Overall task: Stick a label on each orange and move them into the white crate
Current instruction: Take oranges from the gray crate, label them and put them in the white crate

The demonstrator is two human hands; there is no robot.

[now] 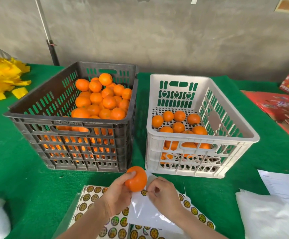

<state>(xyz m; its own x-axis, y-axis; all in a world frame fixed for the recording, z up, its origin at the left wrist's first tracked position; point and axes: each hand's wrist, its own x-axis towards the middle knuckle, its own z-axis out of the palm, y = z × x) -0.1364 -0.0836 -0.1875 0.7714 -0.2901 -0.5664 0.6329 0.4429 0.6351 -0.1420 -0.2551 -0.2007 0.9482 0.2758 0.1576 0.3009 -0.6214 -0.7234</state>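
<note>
The left hand grips an orange above the green table cover, thumb across its near-left face and fingers curled behind it. Just below the fruit, the right hand pinches a round gold-and-black label between thumb and fingertip, the label touching or very nearly touching the orange's lower edge; which, I cannot tell. Under both hands lies a bare white backing sheet on top of sticker sheets printed with rows of the same round labels. Behind, a black crate stands on the left, piled with oranges toward its right side, and the white crate stands just beside it on the right, holding a single loose layer of oranges. Yellow foam sleeves are heaped at the far left, red printed cartons lie at the right edge, and white papers sit near the right front.
</note>
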